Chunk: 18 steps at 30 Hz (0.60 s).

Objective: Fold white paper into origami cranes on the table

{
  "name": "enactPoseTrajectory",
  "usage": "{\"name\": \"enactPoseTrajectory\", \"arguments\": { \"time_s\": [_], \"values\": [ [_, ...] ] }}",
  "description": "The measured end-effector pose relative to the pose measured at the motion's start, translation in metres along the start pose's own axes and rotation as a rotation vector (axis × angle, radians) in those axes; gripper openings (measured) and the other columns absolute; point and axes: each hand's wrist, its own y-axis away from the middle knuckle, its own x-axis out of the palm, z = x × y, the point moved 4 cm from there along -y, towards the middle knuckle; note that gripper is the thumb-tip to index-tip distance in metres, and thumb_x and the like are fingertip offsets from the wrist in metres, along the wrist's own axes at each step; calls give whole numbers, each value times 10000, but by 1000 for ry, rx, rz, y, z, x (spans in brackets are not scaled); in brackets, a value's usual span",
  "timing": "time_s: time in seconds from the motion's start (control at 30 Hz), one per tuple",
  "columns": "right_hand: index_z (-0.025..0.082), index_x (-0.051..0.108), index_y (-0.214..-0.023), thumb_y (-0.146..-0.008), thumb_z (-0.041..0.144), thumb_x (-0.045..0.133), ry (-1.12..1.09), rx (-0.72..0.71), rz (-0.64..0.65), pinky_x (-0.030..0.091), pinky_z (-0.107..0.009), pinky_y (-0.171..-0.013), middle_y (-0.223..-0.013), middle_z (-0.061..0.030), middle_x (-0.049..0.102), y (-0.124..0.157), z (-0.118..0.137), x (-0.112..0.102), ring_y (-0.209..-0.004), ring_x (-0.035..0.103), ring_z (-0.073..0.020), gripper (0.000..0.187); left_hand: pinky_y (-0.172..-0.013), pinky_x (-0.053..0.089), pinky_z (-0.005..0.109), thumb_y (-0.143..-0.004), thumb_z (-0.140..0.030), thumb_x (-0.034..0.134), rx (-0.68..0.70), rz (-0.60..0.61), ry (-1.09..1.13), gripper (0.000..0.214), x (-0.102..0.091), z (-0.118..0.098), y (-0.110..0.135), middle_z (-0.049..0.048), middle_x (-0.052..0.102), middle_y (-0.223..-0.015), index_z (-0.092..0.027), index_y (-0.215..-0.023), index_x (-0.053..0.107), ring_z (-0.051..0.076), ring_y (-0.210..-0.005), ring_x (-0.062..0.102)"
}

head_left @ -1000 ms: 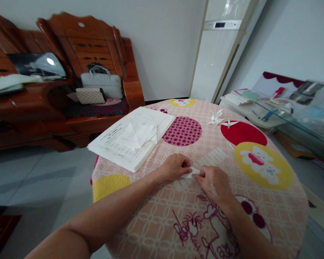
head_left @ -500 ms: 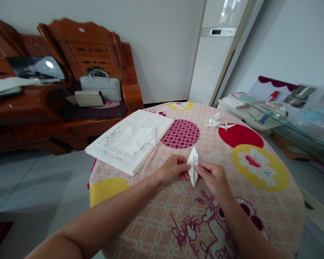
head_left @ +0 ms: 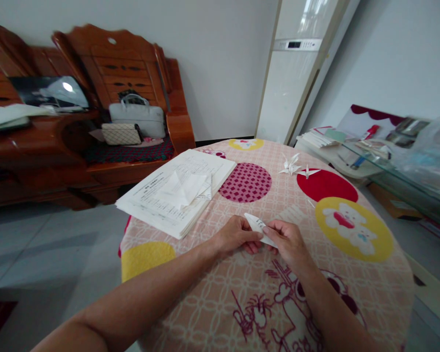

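Between my two hands is a small folded paper (head_left: 255,223), white with printed characters along one side, tilted with its pointed end up and to the left. My left hand (head_left: 240,235) pinches its lower left part between thumb and fingers. On the other side, my right hand (head_left: 284,238) grips it with the thumb pressed on the printed face. The fingers cover much of its lower end. Both hands are just over the patterned tablecloth (head_left: 205,293). Farther back lie folded paper cranes (head_left: 290,165), one with spread wings (head_left: 307,171) near the red circle.
A stack of printed sheets (head_left: 150,195) lies at the table's left, with folded white paper (head_left: 183,188) on top. To the right stands a glass-topped side table (head_left: 381,168) with papers and a plastic bag (head_left: 436,151). Behind are a wooden bench (head_left: 113,68) and handbags (head_left: 143,120).
The folded paper has turned from upright to leaning left, its top point now lower. Both hands have shifted slightly around it, still holding it.
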Motion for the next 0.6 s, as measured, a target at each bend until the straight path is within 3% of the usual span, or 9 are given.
{"name": "enactPoseTrajectory", "arguments": {
  "time_s": [0.1, 0.17, 0.2, 0.33, 0.43, 0.6],
  "values": [
    [165, 612, -720, -804, 410, 585, 29, 56, 79, 370, -213, -422, -578, 20, 576, 1, -3, -5, -451, 490, -106, 260, -541, 494, 249, -722, -416, 696, 132, -200, -207, 353, -16, -6, 2, 40, 650, -641, -90, -854, 659, 136, -558, 606],
    [162, 614, -715, -806, 384, 578, 74, 75, 154, 359, -211, -425, -579, 25, 568, 2, -4, -6, -453, 476, -103, 243, -633, 498, 240, -690, -322, 732, 369, -472, -422, 355, -29, -21, 12, 36, 660, -779, -118, -967, 646, 134, -695, 611],
    [160, 617, -713, -811, 367, 572, 118, 61, 190, 352, -211, -432, -577, 27, 565, 3, -4, -6, -459, 471, -102, 233, -679, 496, 243, -685, -283, 734, 465, -532, -515, 332, -30, -27, 17, 42, 658, -834, -125, -963, 647, 139, -755, 605],
    [156, 633, -662, -835, 289, 549, 434, -114, 220, 325, -218, -506, -572, 22, 570, 4, 5, 1, -531, 494, -110, 234, -704, 461, 225, -804, -198, 613, 637, -260, -699, 83, -12, -34, 28, 35, 629, -809, -133, -806, 665, 115, -744, 577],
    [164, 653, -650, -852, 259, 546, 686, -193, 134, 306, -238, -548, -581, 7, 599, 4, 12, 5, -570, 521, -121, 248, -723, 448, 220, -808, -135, 589, 619, -80, -806, 81, 2, -27, 29, 33, 628, -826, -141, -811, 669, 119, -774, 582],
    [178, 678, -654, -821, 279, 633, 949, -184, -1, 277, -264, -563, -614, -25, 630, 7, 21, 2, -604, 539, -147, 200, -753, 437, 219, -820, -87, 559, 603, -19, -924, 123, 5, -16, 23, 40, 626, -862, -139, -835, 669, 129, -823, 583]
  ]
}}
